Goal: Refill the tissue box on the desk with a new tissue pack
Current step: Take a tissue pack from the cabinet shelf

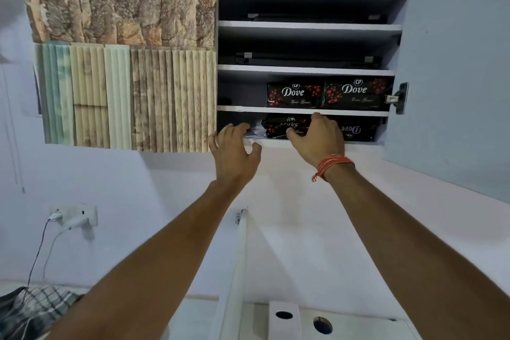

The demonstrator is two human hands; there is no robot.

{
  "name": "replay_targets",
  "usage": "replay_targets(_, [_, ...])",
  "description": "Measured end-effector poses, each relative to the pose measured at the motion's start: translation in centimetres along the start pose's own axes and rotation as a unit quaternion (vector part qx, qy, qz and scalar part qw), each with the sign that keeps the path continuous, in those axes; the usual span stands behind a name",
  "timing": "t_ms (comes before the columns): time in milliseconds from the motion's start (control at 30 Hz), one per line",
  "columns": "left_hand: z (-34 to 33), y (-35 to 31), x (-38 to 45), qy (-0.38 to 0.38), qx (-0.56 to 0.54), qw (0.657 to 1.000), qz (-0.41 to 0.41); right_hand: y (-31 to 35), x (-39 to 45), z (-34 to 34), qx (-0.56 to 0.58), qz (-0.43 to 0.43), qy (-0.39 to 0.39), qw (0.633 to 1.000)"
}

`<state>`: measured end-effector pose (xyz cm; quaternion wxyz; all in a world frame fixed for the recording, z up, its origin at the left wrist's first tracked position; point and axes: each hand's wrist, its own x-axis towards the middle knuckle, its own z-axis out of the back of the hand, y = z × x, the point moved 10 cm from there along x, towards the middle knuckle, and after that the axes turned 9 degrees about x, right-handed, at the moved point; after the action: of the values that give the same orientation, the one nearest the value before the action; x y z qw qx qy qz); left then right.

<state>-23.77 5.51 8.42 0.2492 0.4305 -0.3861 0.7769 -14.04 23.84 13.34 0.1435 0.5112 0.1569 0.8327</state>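
Observation:
Black tissue packs with red flowers and white lettering fill the two lowest shelves of an open wall cabinet. Two packs (328, 92) lie side by side on the upper of these shelves. On the bottom shelf my right hand (317, 141) rests on the front of a black pack (281, 128), fingers curled over its top edge. My left hand (234, 152) is at the pack's left end, fingers spread, touching crumpled white wrapping (255, 132) beside it. Another pack (356, 130) lies upside down further right. The tissue box is not in view.
The cabinet door (455, 63) stands open on the right, with a hinge (397, 98) at shelf level. Higher shelves hold dark flat items. Textured sample panels (124, 50) hang to the left. Wall sockets with chargers (74, 215) sit lower left; a white desk partition (240, 257) rises below.

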Motion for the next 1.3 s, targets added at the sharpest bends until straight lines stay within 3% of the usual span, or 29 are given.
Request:
replay_targets(167, [0.1, -0.3, -0.1, -0.001, -0.001, 1.0, 0.013, -0.5, 0.3, -0.9, 0.029, 0.031, 0.04, 0.998])
replay_targets(333, [1.1, -0.2, -0.5, -0.013, -0.015, 1.0, 0.003, -0.7, 0.2, 0.5, 0.07, 0.053, -0.027, 0.996])
replay_targets(700, [1.8, -0.1, -0.7, -0.006, -0.04, 0.999, 0.024, -1.5, 0.6, 0.3, 0.178, 0.043, -0.055, 0.981])
replay_targets(800, [2.1, -0.1, -1.1, -0.035, -0.065, 0.996, 0.05, -1.9, -1.1, 1.7, 0.233, 0.066, -0.103, 0.965])
replay_targets(867, [2.4, 0.1, -1.5, -0.07, -0.083, 0.991, 0.073, -1.5, -2.8, 3.6, 0.239, 0.128, -0.168, 0.948])
replay_targets(933, [2.6, 0.2, -1.9, -0.096, -0.082, 0.988, 0.085, -0.7, -3.7, 3.9, 0.211, 0.175, -0.157, 0.949])
replay_targets(1033, [2.6, -0.3, -2.8, -0.113, -0.077, 0.986, 0.097, -0.1, -3.4, 2.3, 0.11, 0.203, -0.066, 0.971])
replay_targets(1200, [2.0, -0.4, -3.4, -0.099, -0.126, 0.979, 0.125, 1.2, -3.0, -1.1, -0.032, 0.253, 0.06, 0.965])
replay_targets(1300, [2.1, -0.1, -3.9, -0.093, -0.148, 0.973, 0.149, 1.6, -2.9, -1.7, -0.083, 0.27, 0.029, 0.959])
